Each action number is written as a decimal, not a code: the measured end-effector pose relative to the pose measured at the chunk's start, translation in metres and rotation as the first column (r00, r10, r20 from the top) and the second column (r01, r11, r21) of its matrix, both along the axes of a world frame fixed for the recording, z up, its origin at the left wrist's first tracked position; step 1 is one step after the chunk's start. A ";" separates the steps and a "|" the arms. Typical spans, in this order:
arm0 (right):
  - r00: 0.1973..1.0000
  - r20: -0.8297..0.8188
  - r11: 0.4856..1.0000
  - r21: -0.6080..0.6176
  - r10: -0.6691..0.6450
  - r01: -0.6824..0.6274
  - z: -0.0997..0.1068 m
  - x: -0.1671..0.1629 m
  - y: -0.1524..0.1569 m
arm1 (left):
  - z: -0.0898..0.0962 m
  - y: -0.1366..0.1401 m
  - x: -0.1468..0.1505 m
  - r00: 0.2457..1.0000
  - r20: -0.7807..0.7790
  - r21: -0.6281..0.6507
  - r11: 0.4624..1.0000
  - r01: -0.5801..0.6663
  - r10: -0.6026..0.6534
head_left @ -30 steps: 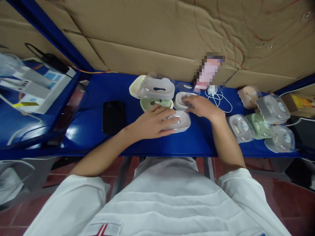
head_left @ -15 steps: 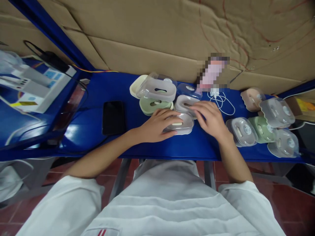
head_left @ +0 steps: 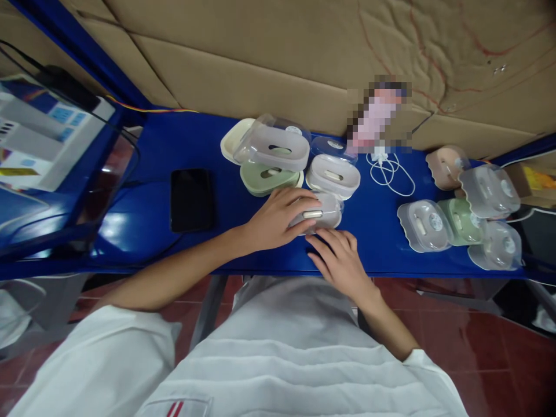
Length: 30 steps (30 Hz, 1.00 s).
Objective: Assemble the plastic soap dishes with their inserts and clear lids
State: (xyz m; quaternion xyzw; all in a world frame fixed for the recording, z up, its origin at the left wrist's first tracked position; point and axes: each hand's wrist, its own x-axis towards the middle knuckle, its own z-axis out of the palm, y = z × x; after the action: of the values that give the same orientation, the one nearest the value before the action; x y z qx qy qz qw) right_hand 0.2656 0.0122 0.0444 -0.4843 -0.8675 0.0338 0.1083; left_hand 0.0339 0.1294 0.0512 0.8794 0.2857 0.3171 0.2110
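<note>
My left hand (head_left: 282, 219) grips the left end of a pale grey soap box (head_left: 332, 209) under a clear lid, its fingers around the raised strip on top. At the front rim of that box is my right hand (head_left: 341, 262), fingers apart and holding nothing; whether its fingertips touch the rim I cannot tell. Behind stands an uncovered whitish soap tray (head_left: 347, 184) with a slot. Further left are a green soap tray (head_left: 252, 178), a greyish slotted tray (head_left: 260, 152) and a cream tray (head_left: 231, 142). A clear lid (head_left: 334, 146) lies at the back.
Several clear-lidded soap boxes (head_left: 428, 229) stand at the right. A black phone (head_left: 191, 200) lies on the blue table (head_left: 260, 260). A white charger cable (head_left: 391, 176) coils near the cardboard wall (head_left: 243, 69). A white box (head_left: 56, 150) and cables are at the far left.
My right hand has moved from the whitish tray behind toward me, down to the front rim of the lidded box. My left hand stays on that box. The view has shifted slightly.
</note>
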 end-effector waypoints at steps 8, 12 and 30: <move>1.000 -0.015 0.999 -0.042 -0.004 0.003 0.017 -0.005 0.024 | 0.004 0.004 -0.003 0.990 0.139 0.064 0.998 -0.004 -0.005; 0.999 -0.010 0.998 -0.053 -0.033 0.033 0.020 -0.006 0.019 | 0.003 0.000 -0.002 0.995 0.097 0.077 0.997 0.020 -0.027; 0.966 -0.190 0.959 0.189 -0.177 0.213 0.006 0.040 -0.004 | 0.002 -0.021 0.009 0.987 -0.098 0.409 0.898 0.160 -0.131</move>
State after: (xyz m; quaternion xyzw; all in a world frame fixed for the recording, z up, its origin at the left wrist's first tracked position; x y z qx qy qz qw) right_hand 0.3058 0.0081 0.0500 -0.5492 -0.8015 -0.0263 0.2353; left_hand 0.0428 0.1085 0.0529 0.9332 0.1522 0.3238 0.0325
